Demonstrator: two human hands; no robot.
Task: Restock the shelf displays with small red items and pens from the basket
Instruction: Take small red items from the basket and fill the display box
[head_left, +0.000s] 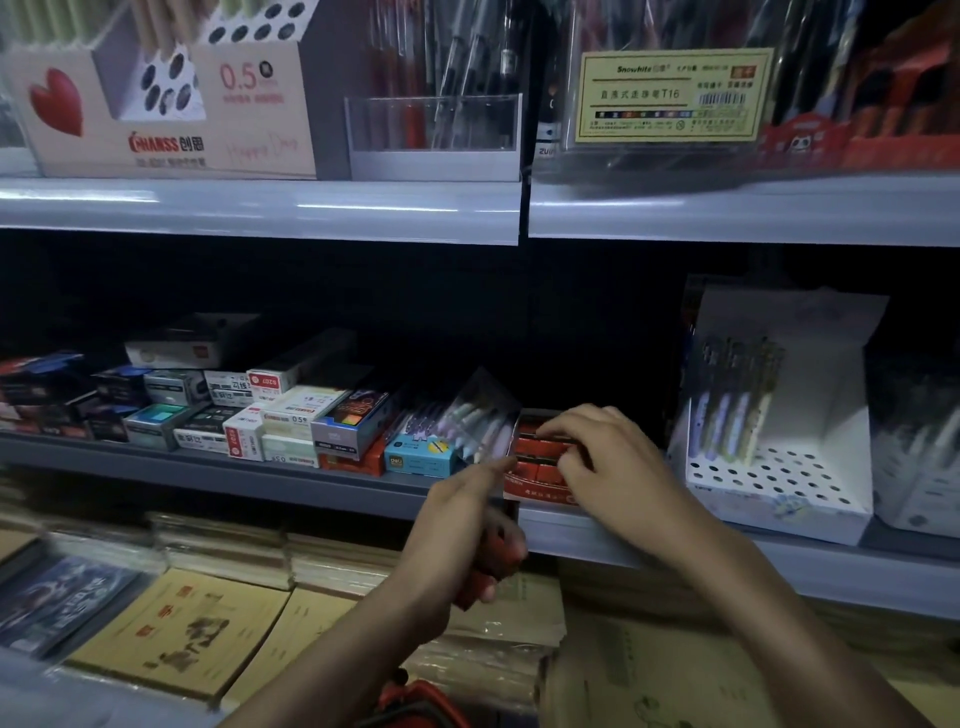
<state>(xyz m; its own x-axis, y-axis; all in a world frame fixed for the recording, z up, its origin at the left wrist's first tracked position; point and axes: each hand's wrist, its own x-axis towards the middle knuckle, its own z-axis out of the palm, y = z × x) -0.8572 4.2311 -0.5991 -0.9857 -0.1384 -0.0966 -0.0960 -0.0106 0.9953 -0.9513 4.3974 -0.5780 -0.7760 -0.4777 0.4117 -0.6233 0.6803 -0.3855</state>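
Left hand (467, 535), near and left of the box: fingers curled round a few red items (501, 558), blurred.

Right hand (613, 467): fingers bent down over the red box (535, 488) on the middle shelf (260, 475). The tips look to pinch one red item in its far rows.

Handling, judged: small, light, rigid, probably smooth-skinned. Take each by its long sides with thumb and forefinger, because a full palm spills easily.

Red box: rows of the same red items, partly hidden by your right hand. Fill cannot be told.

Perforated white stand (779, 493), right: a few pens upright at its far left, most holes bare.

Basket (421, 701), nearest edge: only a red rim shows, contents unseen.
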